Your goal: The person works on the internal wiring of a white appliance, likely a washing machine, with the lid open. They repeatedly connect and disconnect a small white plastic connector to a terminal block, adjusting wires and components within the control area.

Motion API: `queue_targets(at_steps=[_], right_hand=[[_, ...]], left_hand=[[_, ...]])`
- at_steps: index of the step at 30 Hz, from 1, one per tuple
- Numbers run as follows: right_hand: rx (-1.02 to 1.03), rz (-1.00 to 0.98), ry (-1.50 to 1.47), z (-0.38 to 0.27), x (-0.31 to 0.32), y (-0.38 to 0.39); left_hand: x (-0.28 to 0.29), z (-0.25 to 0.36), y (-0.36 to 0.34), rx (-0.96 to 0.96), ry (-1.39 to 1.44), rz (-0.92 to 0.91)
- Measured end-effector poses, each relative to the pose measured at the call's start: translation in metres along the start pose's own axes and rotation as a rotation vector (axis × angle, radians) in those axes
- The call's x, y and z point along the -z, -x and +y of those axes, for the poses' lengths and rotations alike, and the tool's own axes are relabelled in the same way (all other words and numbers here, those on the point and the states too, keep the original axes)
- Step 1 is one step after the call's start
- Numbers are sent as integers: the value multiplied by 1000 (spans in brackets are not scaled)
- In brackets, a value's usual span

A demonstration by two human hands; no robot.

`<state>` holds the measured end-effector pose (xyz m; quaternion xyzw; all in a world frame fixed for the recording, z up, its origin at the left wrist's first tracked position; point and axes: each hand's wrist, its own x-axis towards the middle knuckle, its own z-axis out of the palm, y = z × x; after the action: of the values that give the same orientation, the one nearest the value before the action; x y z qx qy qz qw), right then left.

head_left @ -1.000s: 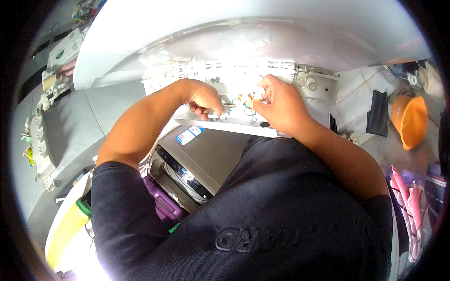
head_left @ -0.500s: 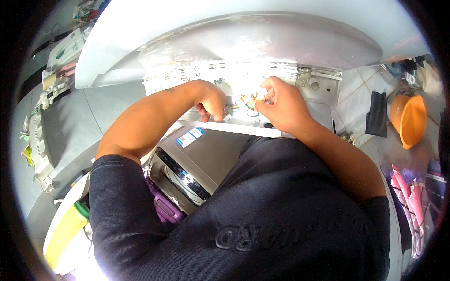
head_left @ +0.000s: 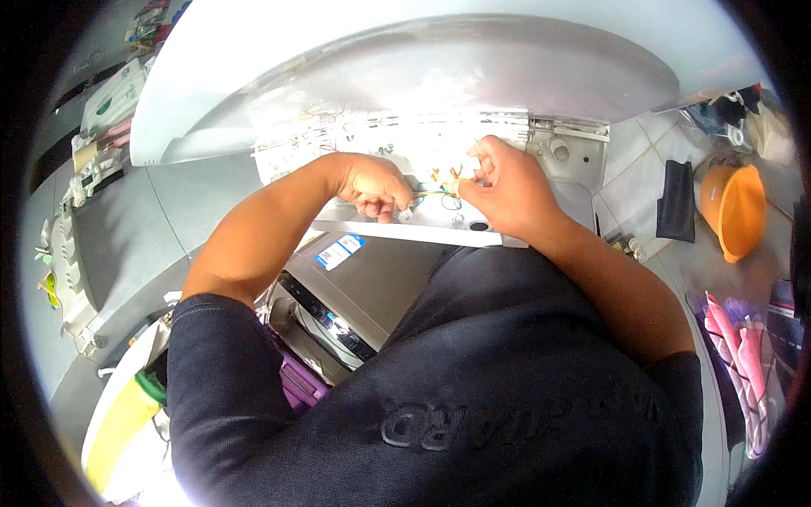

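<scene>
Pinching the wires (head_left: 433, 193) in a narrow grip, the left hand (head_left: 376, 190) seems to steady them over the white panel (head_left: 405, 231) for the right hand (head_left: 514, 190), curled at their other side, its own hold too hidden to tell.

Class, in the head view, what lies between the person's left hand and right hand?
Thin coloured wires lie between the left hand and right hand, above a white panel; the head view shows this.
</scene>
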<state>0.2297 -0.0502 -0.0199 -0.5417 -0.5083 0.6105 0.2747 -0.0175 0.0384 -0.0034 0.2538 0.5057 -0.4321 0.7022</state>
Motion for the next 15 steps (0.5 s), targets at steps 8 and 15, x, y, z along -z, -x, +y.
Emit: queue_targets(at_steps=[8,15], right_hand=[[-12,-43,6,-7,0,-2],[-14,-46,30,-7,1,0]], left_hand=[[-24,29,24,119,-539,202],[-49,54,8,321,-874,243]])
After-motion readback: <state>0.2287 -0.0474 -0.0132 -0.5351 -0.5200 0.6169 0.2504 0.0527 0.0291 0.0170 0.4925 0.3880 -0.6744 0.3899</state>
